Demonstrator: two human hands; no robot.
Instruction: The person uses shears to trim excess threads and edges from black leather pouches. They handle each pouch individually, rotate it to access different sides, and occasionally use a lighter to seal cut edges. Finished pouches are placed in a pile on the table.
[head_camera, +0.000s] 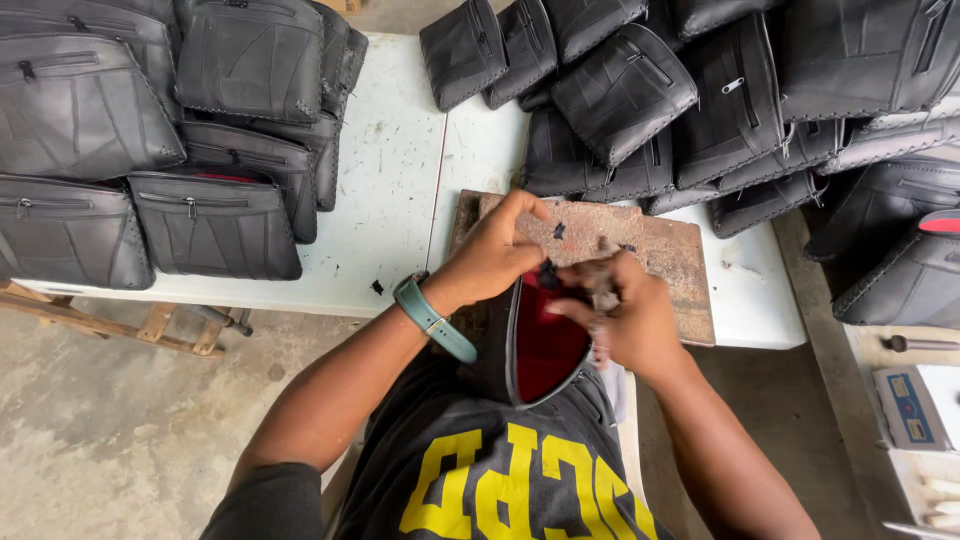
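Observation:
A black bag with a red lining (545, 345) lies open in my lap, its mouth facing up. My left hand (495, 255), with a teal band on the wrist, pinches the bag's upper rim by the zipper. My right hand (625, 320) grips the same rim from the right, fingers curled and blurred, with something small and dark between them. Both hands meet over the near edge of a worn brown wooden board (660, 245).
The white table (400, 190) bears stacks of black zippered bags at left (215, 225) and at the back right (625, 90). More bags lie at right (905, 280). A small box (910, 405) and a tool sit on a side surface at right. Concrete floor below left.

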